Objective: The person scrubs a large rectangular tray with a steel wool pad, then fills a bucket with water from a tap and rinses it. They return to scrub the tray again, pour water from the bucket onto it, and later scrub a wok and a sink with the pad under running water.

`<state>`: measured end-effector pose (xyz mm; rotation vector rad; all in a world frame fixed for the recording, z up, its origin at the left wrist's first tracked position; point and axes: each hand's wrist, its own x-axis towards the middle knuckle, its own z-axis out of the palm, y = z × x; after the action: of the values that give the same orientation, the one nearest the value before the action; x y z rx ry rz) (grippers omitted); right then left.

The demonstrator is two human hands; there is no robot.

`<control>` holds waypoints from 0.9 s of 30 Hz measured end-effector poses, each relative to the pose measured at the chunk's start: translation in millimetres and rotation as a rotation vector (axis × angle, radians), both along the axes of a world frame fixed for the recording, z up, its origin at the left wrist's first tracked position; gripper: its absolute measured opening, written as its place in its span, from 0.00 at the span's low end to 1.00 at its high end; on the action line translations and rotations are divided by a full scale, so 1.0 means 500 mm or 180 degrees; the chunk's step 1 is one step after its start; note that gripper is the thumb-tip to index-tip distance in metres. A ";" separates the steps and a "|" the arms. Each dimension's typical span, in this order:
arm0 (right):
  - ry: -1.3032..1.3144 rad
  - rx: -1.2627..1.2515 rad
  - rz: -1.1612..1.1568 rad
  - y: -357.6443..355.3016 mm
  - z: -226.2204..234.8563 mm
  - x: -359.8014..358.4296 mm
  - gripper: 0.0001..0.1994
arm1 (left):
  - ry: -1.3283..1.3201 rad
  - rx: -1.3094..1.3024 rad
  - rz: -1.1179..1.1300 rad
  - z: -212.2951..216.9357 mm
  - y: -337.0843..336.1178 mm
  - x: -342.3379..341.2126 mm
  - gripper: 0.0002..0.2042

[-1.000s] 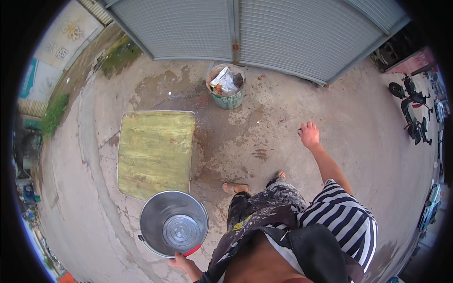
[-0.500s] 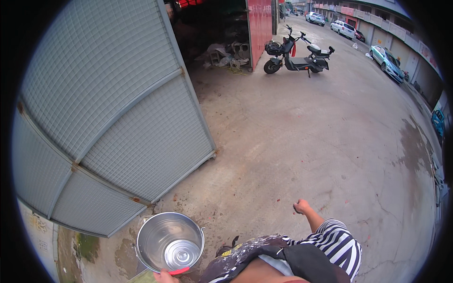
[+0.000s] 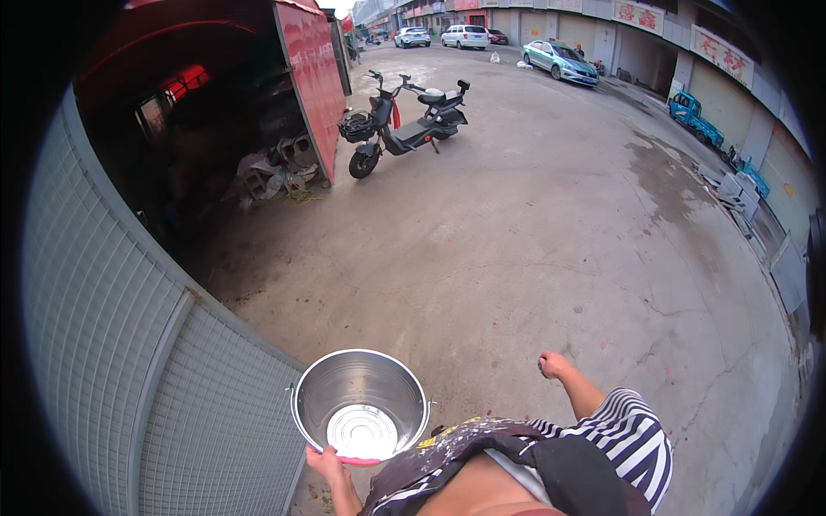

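Bucket lower centre, left hand wrapped round its pink grip; right hand, can't tell; leftward sway could clip that lower-left panel!

Soft, even daylight falls from a pale sky across gray concrete pavement, while past its upper left edge the interior of a shed sinks to near-black, broken by a glowing red patch. Glare bleaches the base of a shiny metal bucket white near the pavement's lower edge. Fisheye distortion bows a mesh gate at left; black swallows the corners, and distant cars appear soft.
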<state>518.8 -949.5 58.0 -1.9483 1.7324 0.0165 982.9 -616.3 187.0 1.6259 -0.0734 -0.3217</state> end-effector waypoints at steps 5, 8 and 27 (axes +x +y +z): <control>0.0130 0.1374 -0.1423 0.002 -0.005 0.077 0.13 | -0.0178 -0.0057 -0.0165 -0.045 -0.225 0.178 0.10; 0.0003 0.1241 -0.1879 0.004 -0.048 0.071 0.11 | -0.0228 -0.0057 -0.0239 -0.046 -0.406 0.278 0.08; -0.2530 0.1682 0.0831 -1.088 0.110 1.419 0.11 | -0.0289 0.0066 0.1611 0.043 -0.863 0.908 0.06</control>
<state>1228.4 -1493.5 112.8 -1.4715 0.8412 -0.1674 1437.1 -1047.7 208.6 1.6178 0.2706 0.1411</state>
